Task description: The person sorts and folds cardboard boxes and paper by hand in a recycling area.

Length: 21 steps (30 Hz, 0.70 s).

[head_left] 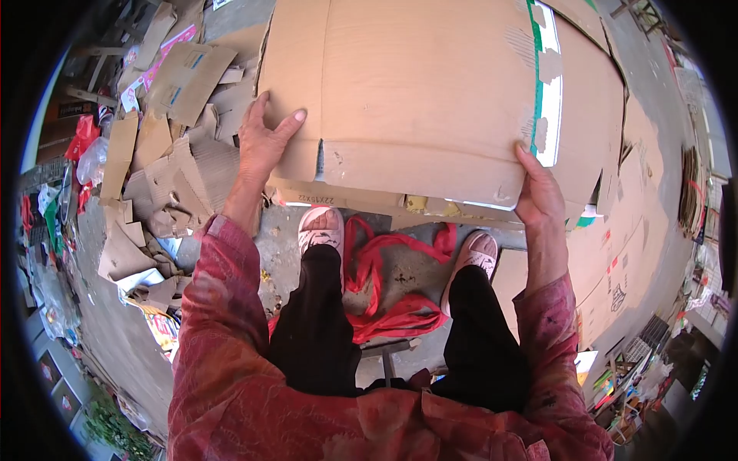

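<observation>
From my remote seat I see both hands on a large flattened brown cardboard box, which lies far of the knees on top of a stack of flattened cardboard sheets. The left hand is spread wide, its fingers along the box's left edge and its thumb laid out on the top face, pressing rather than clasping. The right hand clamps the near right corner, thumb on top. I judge its fingers are tucked under the edge, though I cannot see them. A green and white tape strip runs down the box just far of that hand.

As I read it, the box is on the stack but not squared to it: its near edge overhangs the sheets below and sits at a slight angle to them. A red fabric strap lies loose and tangled on the ground between the two pink and white shoes, near the stack and wrapped around nothing. A heap of torn cardboard scraps lies to the left, apart from the stack, and more flat brown sheets lie on the right.
</observation>
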Available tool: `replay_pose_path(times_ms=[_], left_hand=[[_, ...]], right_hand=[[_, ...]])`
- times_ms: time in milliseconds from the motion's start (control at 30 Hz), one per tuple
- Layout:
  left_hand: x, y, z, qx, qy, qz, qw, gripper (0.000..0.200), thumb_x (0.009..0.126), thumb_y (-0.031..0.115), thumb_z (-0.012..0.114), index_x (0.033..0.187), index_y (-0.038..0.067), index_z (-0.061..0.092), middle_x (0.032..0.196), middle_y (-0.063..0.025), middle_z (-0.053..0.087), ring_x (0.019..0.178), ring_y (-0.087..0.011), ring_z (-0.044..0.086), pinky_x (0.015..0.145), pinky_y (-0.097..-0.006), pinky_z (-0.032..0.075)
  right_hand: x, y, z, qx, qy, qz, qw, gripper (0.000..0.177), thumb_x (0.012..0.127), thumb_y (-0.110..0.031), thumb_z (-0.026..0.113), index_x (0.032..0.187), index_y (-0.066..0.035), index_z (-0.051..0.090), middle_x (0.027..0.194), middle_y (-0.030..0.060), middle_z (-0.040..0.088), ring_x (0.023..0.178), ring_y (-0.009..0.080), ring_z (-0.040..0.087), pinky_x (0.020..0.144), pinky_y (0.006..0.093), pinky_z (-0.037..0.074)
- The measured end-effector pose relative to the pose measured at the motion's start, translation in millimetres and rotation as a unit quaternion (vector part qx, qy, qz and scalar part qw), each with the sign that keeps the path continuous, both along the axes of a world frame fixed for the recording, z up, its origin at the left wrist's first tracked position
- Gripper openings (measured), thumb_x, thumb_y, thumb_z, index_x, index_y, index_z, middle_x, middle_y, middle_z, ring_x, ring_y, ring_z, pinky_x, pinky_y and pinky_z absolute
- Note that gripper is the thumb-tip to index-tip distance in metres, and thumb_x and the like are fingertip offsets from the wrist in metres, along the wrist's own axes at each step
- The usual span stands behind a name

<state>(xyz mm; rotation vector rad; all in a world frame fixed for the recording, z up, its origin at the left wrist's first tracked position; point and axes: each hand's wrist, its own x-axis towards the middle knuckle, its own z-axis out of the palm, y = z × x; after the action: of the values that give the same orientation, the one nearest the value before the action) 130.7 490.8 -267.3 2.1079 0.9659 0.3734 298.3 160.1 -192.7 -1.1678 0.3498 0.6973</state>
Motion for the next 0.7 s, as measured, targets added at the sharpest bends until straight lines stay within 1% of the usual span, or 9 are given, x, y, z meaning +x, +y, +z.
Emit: replay_pose_path(times_ms=[67, 133, 233, 300, 367, 433, 533, 667, 700], left_hand=[[-1.0, 3.3, 2.2, -0.033, -0.016, 0.000, 0.999, 0.086, 0.062, 0.052, 0.067, 0.125, 0.003, 0.036, 0.127, -0.0227, 0.033, 0.120, -0.0340, 0.029, 0.098, -0.0405, 0.026], [-3.2, 6.6, -1.5, 0.067, -0.010, 0.003, 0.998, 0.085, 0.063, 0.052, 0.067, 0.126, 0.004, 0.036, 0.128, -0.0251, 0.031, 0.121, -0.0356, 0.027, 0.099, -0.0412, 0.024], [10.4, -8.7, 23.1, 0.209, -0.025, -0.075, 0.975, 0.081, 0.066, 0.056, 0.061, 0.128, 0.010, 0.036, 0.130, -0.0270, 0.027, 0.122, -0.0389, 0.023, 0.100, -0.0448, 0.020], [27.2, -23.6, 25.2, 0.276, -0.049, -0.177, 0.944, 0.076, 0.070, 0.060, 0.053, 0.130, 0.018, 0.033, 0.134, -0.0251, 0.020, 0.123, -0.0403, 0.020, 0.099, -0.0487, 0.016], [36.3, -33.3, 9.3, 0.303, -0.006, -0.187, 0.934, 0.075, 0.071, 0.062, 0.051, 0.130, 0.019, 0.032, 0.135, -0.0236, 0.018, 0.123, -0.0412, 0.017, 0.098, -0.0504, 0.014], [39.1, -38.9, -3.2, 0.320, 0.027, -0.186, 0.929, 0.073, 0.072, 0.064, 0.046, 0.131, 0.023, 0.031, 0.138, -0.0198, 0.014, 0.124, -0.0435, 0.011, 0.096, -0.0554, 0.008], [41.0, -44.2, -4.0, 0.334, 0.065, -0.172, 0.924, 0.074, 0.072, 0.064, 0.046, 0.131, 0.023, 0.030, 0.138, -0.0194, 0.013, 0.124, -0.0434, 0.011, 0.096, -0.0562, 0.009], [41.2, -45.4, -17.5, 0.332, 0.082, -0.171, 0.924, 0.075, 0.071, 0.065, 0.045, 0.132, 0.025, 0.027, 0.138, -0.0186, 0.012, 0.124, -0.0434, 0.010, 0.095, -0.0576, 0.010], [42.2, -45.2, -22.1, 0.336, 0.088, -0.168, 0.923, 0.076, 0.071, 0.065, 0.045, 0.133, 0.026, 0.025, 0.139, -0.0182, 0.011, 0.125, -0.0431, 0.009, 0.095, -0.0578, 0.010]], right_hand=[[2.8, -27.7, 10.1, 0.004, -0.014, 0.081, 0.997, 0.037, 0.078, -0.017, 0.061, 0.108, 0.002, 0.049, 0.096, 0.0104, 0.058, 0.086, 0.0185, 0.057, 0.074, 0.0306, 0.048], [8.1, -59.1, 9.9, -0.179, -0.169, 0.084, 0.966, 0.040, 0.078, -0.021, 0.062, 0.107, 0.004, 0.051, 0.094, 0.0112, 0.059, 0.083, 0.0160, 0.057, 0.072, 0.0275, 0.046], [4.7, -46.0, 42.5, -0.440, -0.505, 0.021, 0.743, 0.046, 0.074, -0.020, 0.064, 0.108, 0.008, 0.050, 0.100, 0.0179, 0.057, 0.092, 0.0238, 0.055, 0.081, 0.0304, 0.041], [12.0, -15.8, 56.7, -0.427, -0.651, 0.055, 0.626, 0.050, 0.072, -0.023, 0.065, 0.111, 0.004, 0.050, 0.109, 0.0205, 0.053, 0.101, 0.0294, 0.051, 0.086, 0.0334, 0.039], [15.3, 24.9, 60.8, -0.436, -0.723, 0.135, 0.518, 0.057, 0.073, -0.030, 0.064, 0.122, -0.007, 0.044, 0.124, 0.0181, 0.042, 0.116, 0.0340, 0.037, 0.096, 0.0406, 0.029], [12.3, 68.6, 48.5, -0.474, -0.730, 0.176, 0.460, 0.065, 0.069, -0.042, 0.064, 0.125, -0.019, 0.041, 0.133, 0.0176, 0.028, 0.122, 0.0401, 0.023, 0.097, 0.0508, 0.020], [26.9, 90.6, 15.1, -0.563, -0.619, 0.267, 0.479, 0.073, 0.063, -0.038, 0.067, 0.126, -0.015, 0.039, 0.138, 0.0192, 0.014, 0.128, 0.0335, 0.008, 0.093, 0.0620, 0.018], [20.3, 88.4, -0.9, -0.606, -0.632, 0.244, 0.418, 0.067, 0.065, -0.034, 0.066, 0.124, -0.012, 0.042, 0.134, 0.0216, 0.022, 0.126, 0.0338, 0.017, 0.095, 0.0556, 0.022], [20.1, 89.4, -6.4, -0.592, -0.633, 0.252, 0.431, 0.069, 0.066, -0.043, 0.064, 0.126, -0.020, 0.038, 0.136, 0.0182, 0.021, 0.126, 0.0376, 0.015, 0.095, 0.0564, 0.018]])
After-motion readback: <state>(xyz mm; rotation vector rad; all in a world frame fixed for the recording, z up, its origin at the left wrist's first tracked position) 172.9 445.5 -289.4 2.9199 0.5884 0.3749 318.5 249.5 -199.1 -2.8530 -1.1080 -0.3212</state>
